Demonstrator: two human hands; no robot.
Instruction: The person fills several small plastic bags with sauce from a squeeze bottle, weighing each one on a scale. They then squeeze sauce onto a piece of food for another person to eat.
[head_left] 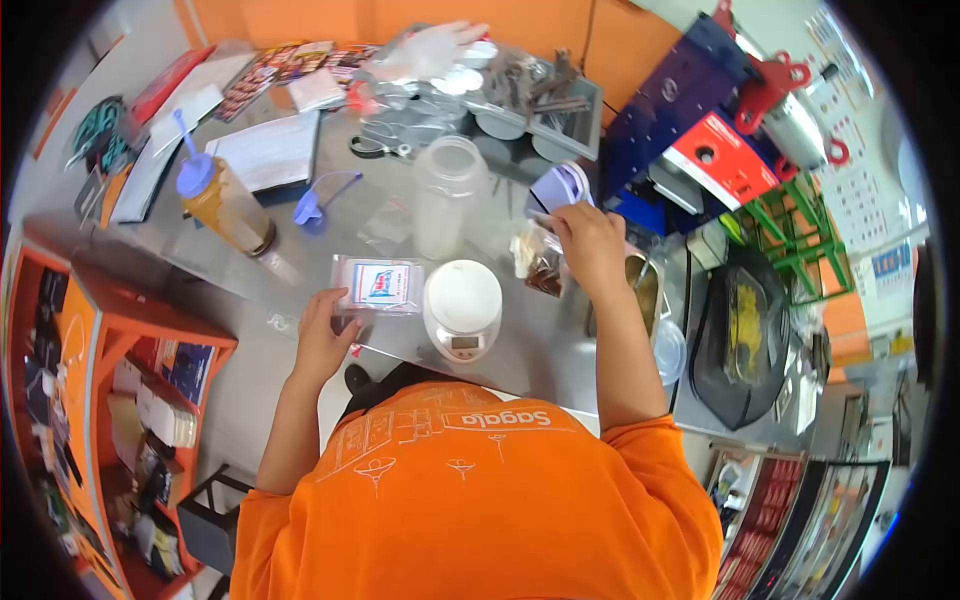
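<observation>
My right hand (pixel 592 245) pinches the top of a small clear plastic bag (pixel 538 262) with pale stuff in one part and dark brown stuff in another. At the table's front edge my left hand (pixel 322 335) rests with thumb and fingers apart, touching the left side of a clear packet (pixel 380 286) with a blue and red printed label. Between the hands sits a white kitchen scale (pixel 463 305) with a small display. Behind it stands an empty-looking translucent plastic jar (pixel 448 200). A lilac scoop-like plastic item (pixel 560 188) lies just beyond my right hand.
On the left stand a sauce bottle (pixel 230 210) with a lilac pump and a loose lilac lid (pixel 312 208). Scissors (pixel 380 148) and a grey utensil tray (pixel 565 130) lie behind. To the right are a metal container (pixel 640 290) and a black tray (pixel 745 340).
</observation>
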